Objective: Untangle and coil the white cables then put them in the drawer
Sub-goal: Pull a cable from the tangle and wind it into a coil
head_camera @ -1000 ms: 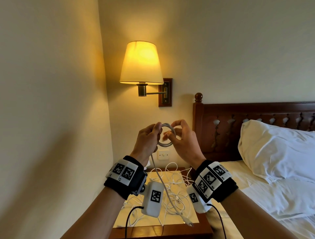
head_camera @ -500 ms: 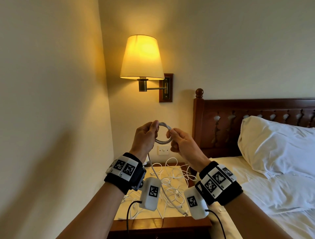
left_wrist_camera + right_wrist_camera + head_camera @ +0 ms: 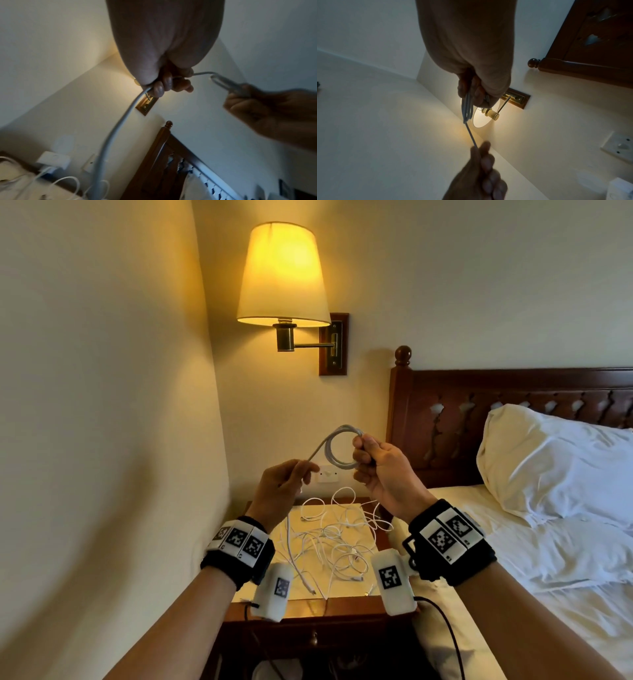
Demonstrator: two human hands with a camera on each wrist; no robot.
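A small coil of white cable [image 3: 337,446] hangs in the air above the bedside table, and my right hand [image 3: 371,455] pinches its right side. The coil's loose tail [image 3: 317,448] runs down-left into my left hand [image 3: 291,475], whose curled fingers [image 3: 163,86] grip it. Past that hand the tail [image 3: 109,142] drops toward the table. In the right wrist view the coil [image 3: 467,106] shows edge-on under my fingers [image 3: 477,93]. A tangle of white cables [image 3: 337,542] lies on the table top [image 3: 342,604]. Below the top sits the drawer [image 3: 313,637] with its knob, closed.
A lit wall lamp [image 3: 282,273] hangs above the hands. The wooden headboard [image 3: 445,422] and bed with a white pillow [image 3: 555,463] stand at the right. A wall socket [image 3: 327,474] is behind the table, and a white plug adapter [image 3: 53,160] sits at the wall.
My hands have drawn apart: the left one moved down-left along the cable tail, while the right one keeps the coil. The camera view has tilted down a little.
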